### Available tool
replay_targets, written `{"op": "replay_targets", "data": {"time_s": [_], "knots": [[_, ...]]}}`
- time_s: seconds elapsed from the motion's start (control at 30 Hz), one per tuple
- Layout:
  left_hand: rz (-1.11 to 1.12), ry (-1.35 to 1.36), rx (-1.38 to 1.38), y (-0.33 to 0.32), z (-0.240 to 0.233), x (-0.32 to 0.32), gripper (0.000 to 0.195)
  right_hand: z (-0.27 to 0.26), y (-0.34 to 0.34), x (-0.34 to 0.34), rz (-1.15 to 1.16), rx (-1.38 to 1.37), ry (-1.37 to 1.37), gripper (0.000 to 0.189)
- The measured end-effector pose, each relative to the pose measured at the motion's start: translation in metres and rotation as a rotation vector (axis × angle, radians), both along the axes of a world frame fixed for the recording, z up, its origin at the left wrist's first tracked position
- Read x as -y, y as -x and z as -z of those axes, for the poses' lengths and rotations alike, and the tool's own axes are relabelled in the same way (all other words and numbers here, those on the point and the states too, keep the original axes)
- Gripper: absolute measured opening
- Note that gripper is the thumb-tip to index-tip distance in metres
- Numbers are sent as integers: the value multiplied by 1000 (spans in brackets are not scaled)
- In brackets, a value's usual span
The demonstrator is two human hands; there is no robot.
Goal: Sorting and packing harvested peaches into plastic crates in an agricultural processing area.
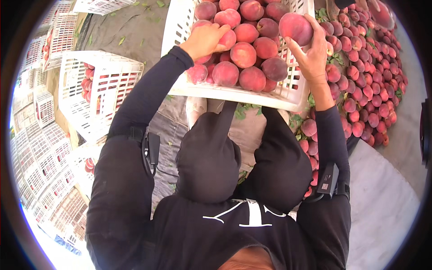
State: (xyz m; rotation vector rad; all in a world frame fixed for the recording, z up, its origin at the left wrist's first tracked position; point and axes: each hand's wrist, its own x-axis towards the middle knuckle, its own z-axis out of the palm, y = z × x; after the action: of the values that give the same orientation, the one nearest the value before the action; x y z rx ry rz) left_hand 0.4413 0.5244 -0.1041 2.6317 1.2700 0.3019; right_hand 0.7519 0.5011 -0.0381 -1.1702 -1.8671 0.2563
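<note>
In front of me stands a white plastic crate (pixel 233 94) with slotted walls, holding many red peaches (pixel 243 55). My left hand (pixel 204 41) reaches over its left side, fingers curled around a peach (pixel 226 41) among the others; its fingertips are partly hidden. At the crate's right side, my right hand (pixel 311 55) holds a large red peach (pixel 296 29) between thumb and fingers, above the rim and the fruit.
A large heap of peaches (pixel 371 84) spreads along the right, with green leaves among it. Another person's hand (pixel 362 5) shows at the top right near a peach. On the left are a white crate (pixel 101 81) with peaches and stacked crates (pixel 44 162).
</note>
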Motion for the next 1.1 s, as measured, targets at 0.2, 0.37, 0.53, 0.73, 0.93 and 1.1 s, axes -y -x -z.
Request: {"op": "replay_targets", "data": {"time_s": [0.2, 0.37, 0.53, 0.73, 0.93, 1.1], "knots": [[112, 156, -158, -9, -17, -14, 41, 3, -3, 1, 31, 165, -45, 65], [106, -16, -164, -11, -3, -7, 39, 0, 3, 1, 21, 188, -48, 66], [2, -217, -500, -48, 34, 0, 43, 0, 2, 4, 47, 263, -56, 67], [-68, -110, -172, -17, -11, 15, 55, 2, 0, 8, 48, 276, 27, 71], [-238, -336, 9, 52, -78, 35, 53, -8, 8, 5, -4, 432, 73, 69], [-386, -140, 432, 83, -61, 41, 45, -18, 80, 15, -242, -137, 690, 72]]}}
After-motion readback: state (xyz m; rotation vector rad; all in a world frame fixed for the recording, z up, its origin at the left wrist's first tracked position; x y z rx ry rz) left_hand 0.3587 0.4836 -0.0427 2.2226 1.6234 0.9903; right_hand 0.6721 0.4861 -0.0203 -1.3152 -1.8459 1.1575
